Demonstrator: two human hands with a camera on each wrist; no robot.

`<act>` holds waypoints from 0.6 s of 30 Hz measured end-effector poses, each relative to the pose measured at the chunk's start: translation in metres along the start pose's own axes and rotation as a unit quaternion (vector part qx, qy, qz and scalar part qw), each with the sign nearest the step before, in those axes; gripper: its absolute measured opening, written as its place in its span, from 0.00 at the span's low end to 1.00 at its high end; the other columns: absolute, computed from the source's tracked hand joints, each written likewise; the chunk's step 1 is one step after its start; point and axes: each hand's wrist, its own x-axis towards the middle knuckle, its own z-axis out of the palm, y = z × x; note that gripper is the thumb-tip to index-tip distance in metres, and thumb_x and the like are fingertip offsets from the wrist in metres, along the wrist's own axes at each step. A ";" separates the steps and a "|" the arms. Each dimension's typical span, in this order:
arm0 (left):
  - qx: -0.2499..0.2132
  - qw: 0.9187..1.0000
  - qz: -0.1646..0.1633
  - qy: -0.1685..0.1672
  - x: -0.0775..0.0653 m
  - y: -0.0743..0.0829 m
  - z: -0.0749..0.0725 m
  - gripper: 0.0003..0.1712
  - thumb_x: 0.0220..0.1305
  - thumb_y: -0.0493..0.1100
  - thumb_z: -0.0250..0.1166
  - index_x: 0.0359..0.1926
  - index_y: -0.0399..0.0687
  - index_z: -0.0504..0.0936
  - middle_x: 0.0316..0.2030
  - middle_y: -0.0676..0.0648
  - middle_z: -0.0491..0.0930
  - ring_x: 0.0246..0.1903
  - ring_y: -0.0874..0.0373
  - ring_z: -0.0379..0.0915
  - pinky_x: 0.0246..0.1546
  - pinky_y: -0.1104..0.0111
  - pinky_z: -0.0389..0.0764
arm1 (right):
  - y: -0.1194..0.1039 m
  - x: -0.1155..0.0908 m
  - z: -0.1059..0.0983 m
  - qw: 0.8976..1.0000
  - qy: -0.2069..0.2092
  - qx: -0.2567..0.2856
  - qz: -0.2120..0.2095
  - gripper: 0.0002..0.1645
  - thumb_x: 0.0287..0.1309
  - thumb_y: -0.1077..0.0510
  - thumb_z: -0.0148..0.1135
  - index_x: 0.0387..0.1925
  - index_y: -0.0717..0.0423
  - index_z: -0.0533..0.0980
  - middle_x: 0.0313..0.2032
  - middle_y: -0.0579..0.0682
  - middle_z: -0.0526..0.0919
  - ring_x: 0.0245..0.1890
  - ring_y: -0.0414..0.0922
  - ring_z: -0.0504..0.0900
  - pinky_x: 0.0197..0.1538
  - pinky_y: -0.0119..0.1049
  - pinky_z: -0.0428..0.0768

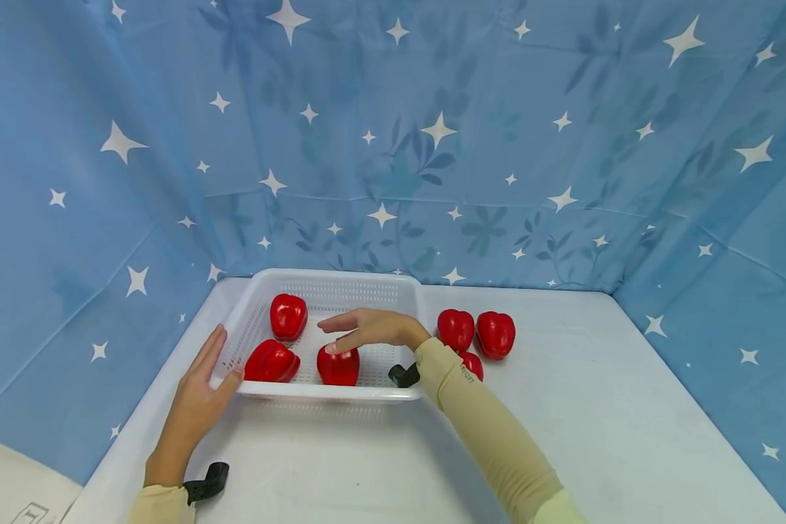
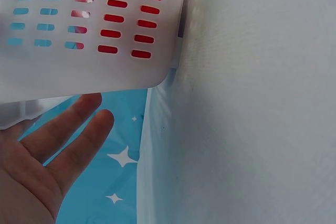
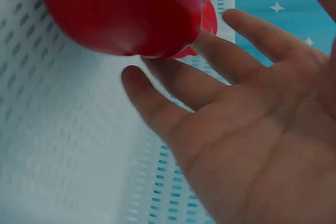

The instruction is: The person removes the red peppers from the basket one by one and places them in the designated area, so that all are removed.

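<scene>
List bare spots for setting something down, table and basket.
Free: table right of the three loose peppers; table between basket front and the two sleeves; basket floor behind the right hand.
Crowded: basket's left end, with two peppers, and its front middle, where the right hand is over another pepper.

A blue curtain (image 1: 340,80) hangs in folds behind the white table (image 1: 616,393) and comes round on its left and right. White four-pointed stars (image 1: 438,131) are scattered over it, with darker leaves (image 1: 442,161) printed among them. Beyond the table's left edge, nearest me, lies a pale surface (image 1: 13,473) bearing a dark outlined mark (image 1: 31,514), partly cut off.
</scene>
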 end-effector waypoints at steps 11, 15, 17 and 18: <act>0.004 1.000 0.003 0.001 -0.001 -0.001 -0.001 0.48 0.73 0.44 0.63 0.87 0.45 0.51 0.84 0.38 0.49 0.77 0.27 0.53 0.57 0.30 0.71 | 0.012 0.003 0.004 0.999 -0.028 0.027 0.018 0.45 0.62 0.48 0.74 0.78 0.52 0.71 0.68 0.43 0.79 0.67 0.44 0.75 0.64 0.47 0.82; 0.006 1.000 0.008 0.004 0.000 -0.002 0.000 0.48 0.73 0.44 0.63 0.86 0.45 0.51 0.84 0.38 0.50 0.77 0.27 0.54 0.56 0.31 0.72 | 0.013 0.003 0.005 0.999 -0.029 0.030 0.026 0.44 0.61 0.50 0.75 0.77 0.53 0.73 0.63 0.44 0.81 0.63 0.44 0.76 0.62 0.46 0.84; 0.004 1.000 0.007 0.003 0.000 -0.002 0.000 0.48 0.73 0.44 0.63 0.86 0.45 0.51 0.84 0.39 0.50 0.77 0.27 0.54 0.57 0.31 0.72 | 0.012 0.002 0.006 0.998 -0.028 0.035 0.036 0.44 0.60 0.52 0.76 0.76 0.53 0.74 0.61 0.45 0.82 0.62 0.45 0.77 0.61 0.48 0.85; 0.004 1.000 0.006 0.003 0.000 -0.002 0.000 0.48 0.73 0.44 0.63 0.87 0.45 0.51 0.84 0.39 0.50 0.77 0.27 0.54 0.57 0.31 0.72 | 0.012 0.002 0.006 0.998 -0.027 0.038 0.040 0.43 0.59 0.52 0.76 0.76 0.52 0.74 0.61 0.45 0.82 0.62 0.45 0.77 0.61 0.48 0.85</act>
